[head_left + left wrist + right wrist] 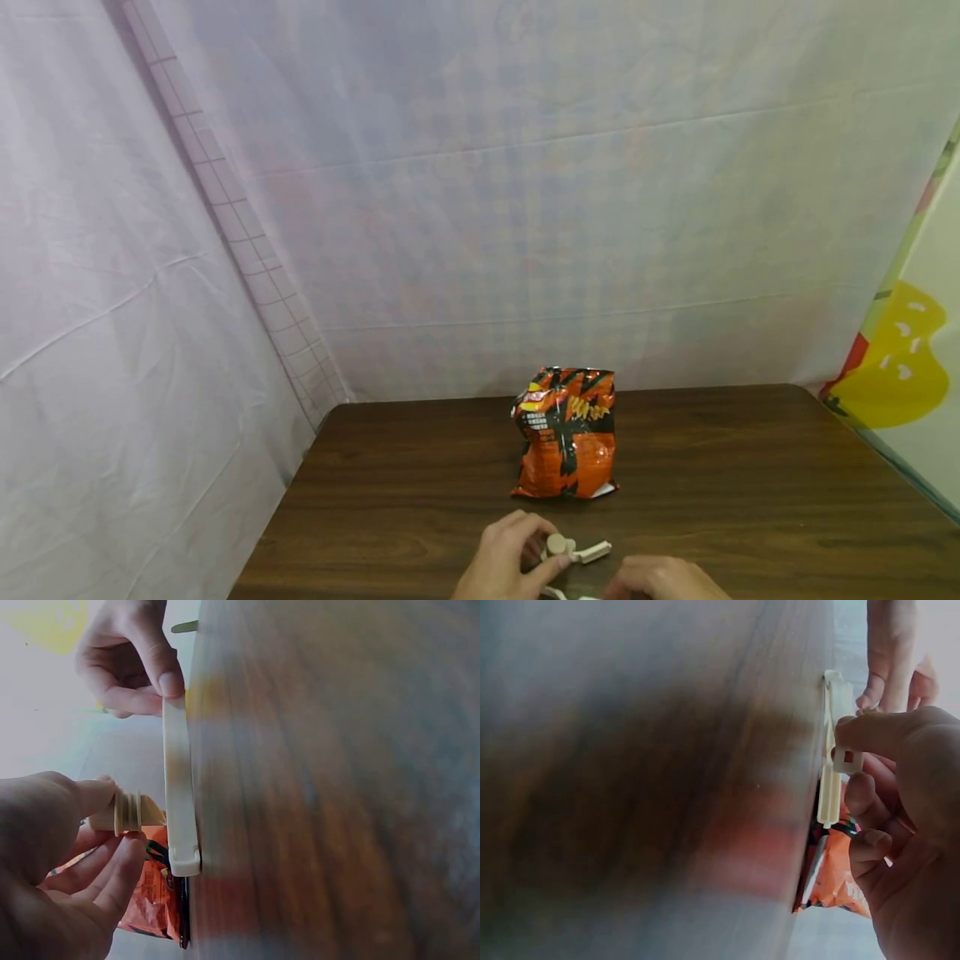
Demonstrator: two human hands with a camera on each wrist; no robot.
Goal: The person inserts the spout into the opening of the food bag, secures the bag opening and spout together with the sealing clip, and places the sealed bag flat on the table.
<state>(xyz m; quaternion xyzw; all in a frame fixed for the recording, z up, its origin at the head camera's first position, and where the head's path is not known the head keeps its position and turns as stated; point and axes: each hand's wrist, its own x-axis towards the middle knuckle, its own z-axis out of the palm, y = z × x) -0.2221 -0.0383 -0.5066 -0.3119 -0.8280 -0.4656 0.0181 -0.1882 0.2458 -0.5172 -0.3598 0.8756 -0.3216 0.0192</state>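
My left hand (506, 557) pinches a beige ribbed plastic spout (129, 811) between thumb and fingers, with its round cap (556, 544) facing up in the head view. A long cream plastic clip strip (178, 776) runs from beside the spout towards my right hand (663, 578). Thumb and fingers of that hand pinch the strip's near end, where a small square hole (848, 757) shows in the right wrist view. Another cream clip arm (595, 552) sticks out past the spout, low over the table.
An orange and black snack bag (567, 437) stands upright on the dark wooden table (405, 483), just beyond the hands. Pale cloth (525, 208) hangs behind the table and on its left. A yellow printed shape (896, 367) shows at the right side.
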